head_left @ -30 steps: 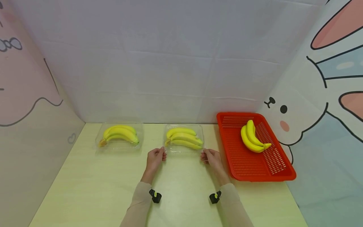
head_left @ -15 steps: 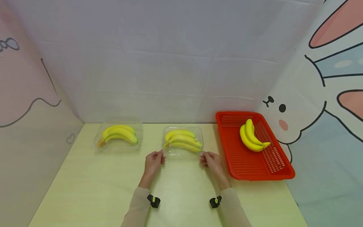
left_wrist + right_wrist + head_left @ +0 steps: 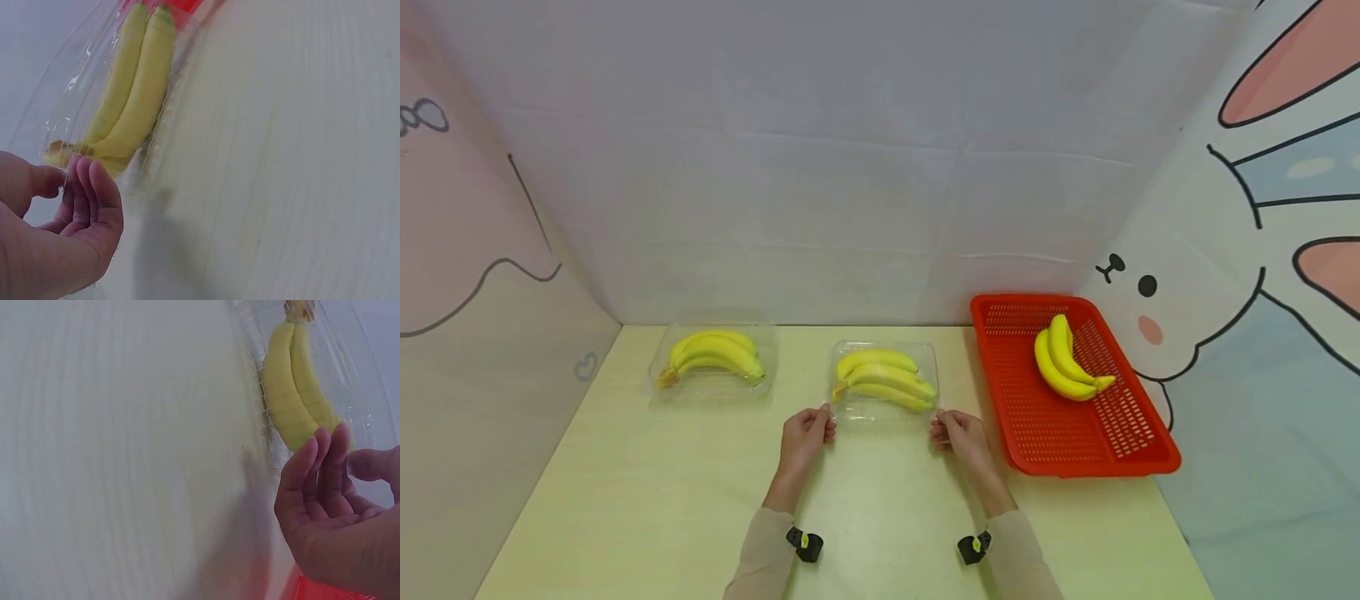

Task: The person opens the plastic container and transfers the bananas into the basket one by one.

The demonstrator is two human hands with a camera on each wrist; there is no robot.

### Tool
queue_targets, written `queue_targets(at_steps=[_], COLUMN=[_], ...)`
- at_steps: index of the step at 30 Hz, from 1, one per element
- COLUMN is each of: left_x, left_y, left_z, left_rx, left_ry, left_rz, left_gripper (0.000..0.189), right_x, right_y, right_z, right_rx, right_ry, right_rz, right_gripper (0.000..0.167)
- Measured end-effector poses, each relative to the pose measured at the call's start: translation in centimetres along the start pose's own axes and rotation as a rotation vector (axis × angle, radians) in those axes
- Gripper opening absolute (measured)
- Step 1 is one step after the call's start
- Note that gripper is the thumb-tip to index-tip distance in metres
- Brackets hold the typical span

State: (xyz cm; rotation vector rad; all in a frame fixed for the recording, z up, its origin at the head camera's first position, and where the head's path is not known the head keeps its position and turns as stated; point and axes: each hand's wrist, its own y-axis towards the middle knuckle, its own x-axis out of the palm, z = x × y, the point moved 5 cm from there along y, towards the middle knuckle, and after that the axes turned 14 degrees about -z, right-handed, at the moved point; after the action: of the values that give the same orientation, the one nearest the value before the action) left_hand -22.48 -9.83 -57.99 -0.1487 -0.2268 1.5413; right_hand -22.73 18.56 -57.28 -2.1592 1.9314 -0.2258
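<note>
A clear plastic tray (image 3: 872, 417) holding a bunch of yellow bananas (image 3: 883, 381) lies in the middle of the table. My left hand (image 3: 803, 437) pinches its near left corner between thumb and curled fingers. At the near right corner, my right hand (image 3: 962, 437) pinches the plastic the same way. In the left wrist view, the bananas (image 3: 140, 87) show through the plastic with their brown stem end close to my fingers. The right wrist view has the other end of the bananas (image 3: 290, 387) beside my fingertips.
Another clear tray (image 3: 767, 340) with bananas (image 3: 715, 352) stands at the back left. To the right is a red slotted basket (image 3: 1018, 425) with a small bunch of bananas (image 3: 1067, 367) in it. White fabric walls (image 3: 850, 192) enclose the back and sides.
The middle tray with its bananas has slid a little toward me, and both hands have come back with it, still pinching its near corners. The left tray and the basket stay put.
</note>
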Motion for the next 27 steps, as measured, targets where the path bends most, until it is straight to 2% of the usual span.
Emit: queue_targets(at_steps=[12, 18, 27], left_x=[0.3, 0.2, 0.2], left_y=[-1.6, -2.4, -3.3], left_z=[-0.2, -0.4, -0.8], left_rx=[-0.006, -0.007, -0.015], left_ry=[0.013, 0.014, 0.01], left_rz=[-0.009, 0.011, -0.006], left_gripper=[0.031, 0.031, 0.03], right_x=[-0.1, 0.1, 0.3], right_y=[-1.0, -1.5, -2.8], right_z=[0.4, 0.6, 0.2], right_rx=[-0.002, 0.006, 0.019], right_ry=[0.001, 0.01, 0.008], right_rz=[0.013, -0.002, -0.026], right_gripper=[0.028, 0.027, 0.027])
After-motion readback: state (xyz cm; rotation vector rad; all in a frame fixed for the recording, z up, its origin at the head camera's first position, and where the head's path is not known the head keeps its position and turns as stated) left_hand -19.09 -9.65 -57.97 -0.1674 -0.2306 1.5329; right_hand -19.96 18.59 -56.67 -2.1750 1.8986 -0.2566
